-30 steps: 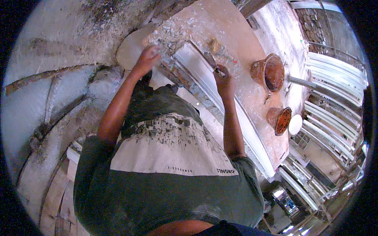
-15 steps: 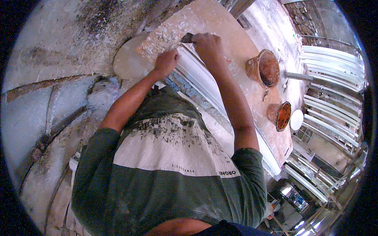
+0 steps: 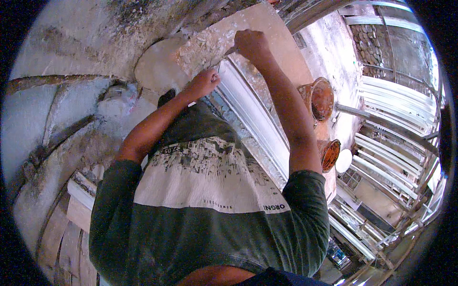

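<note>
A long white moulding strip with lengthwise ridges lies along the near edge of a tan work board. At its far end, my right hand is closed around a scraper; only a bit of its dark blade shows past the fingers. My left hand is closed beside the same end of the strip, to the left of it. Whatever those fingers may hold is too small to make out. Crumbly whitish scraps cover the board's far left corner, just beyond both hands.
Two stained orange-brown buckets, a larger one and a smaller one, stand right of my right forearm. A white round lid is beside them. White strips are stacked on racks farther right. A rough wall rises at left.
The whole view has shifted with my head. My right hand with the scraper has moved slightly farther out from the strip's end, and its blade shows less. My left hand remains close to the strip.
</note>
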`<state>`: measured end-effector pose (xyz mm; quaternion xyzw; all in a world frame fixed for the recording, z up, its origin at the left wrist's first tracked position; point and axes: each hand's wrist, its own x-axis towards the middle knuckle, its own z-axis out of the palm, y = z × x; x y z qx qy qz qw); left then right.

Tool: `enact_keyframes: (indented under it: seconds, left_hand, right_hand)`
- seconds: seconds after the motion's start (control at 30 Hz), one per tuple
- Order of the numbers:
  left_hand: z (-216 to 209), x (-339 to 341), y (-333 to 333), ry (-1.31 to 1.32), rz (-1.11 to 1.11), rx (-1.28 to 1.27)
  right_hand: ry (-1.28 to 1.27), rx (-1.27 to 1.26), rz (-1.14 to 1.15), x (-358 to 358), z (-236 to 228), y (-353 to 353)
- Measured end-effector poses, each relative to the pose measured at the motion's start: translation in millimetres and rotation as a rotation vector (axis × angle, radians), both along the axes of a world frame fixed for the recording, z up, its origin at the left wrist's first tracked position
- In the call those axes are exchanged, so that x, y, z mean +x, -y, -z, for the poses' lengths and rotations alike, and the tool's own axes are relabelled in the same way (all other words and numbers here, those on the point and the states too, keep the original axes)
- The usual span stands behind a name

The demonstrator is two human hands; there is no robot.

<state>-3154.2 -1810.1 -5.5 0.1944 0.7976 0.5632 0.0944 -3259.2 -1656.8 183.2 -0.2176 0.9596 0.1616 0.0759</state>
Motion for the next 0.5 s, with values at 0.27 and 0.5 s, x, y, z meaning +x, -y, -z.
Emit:
enact_keyframes:
  seconds: [0.27, 0.5]
  left_hand:
    - [-10, -2, 6, 0.103, 0.059, -0.114]
    - [27, -52, 52, 0.117, -0.289, -0.114]
  right_hand:
    - [-0.068, -0.085, -0.017, -11, 15, -7]
    - [0.065, -0.194, 0.243, 30, 20, -14]
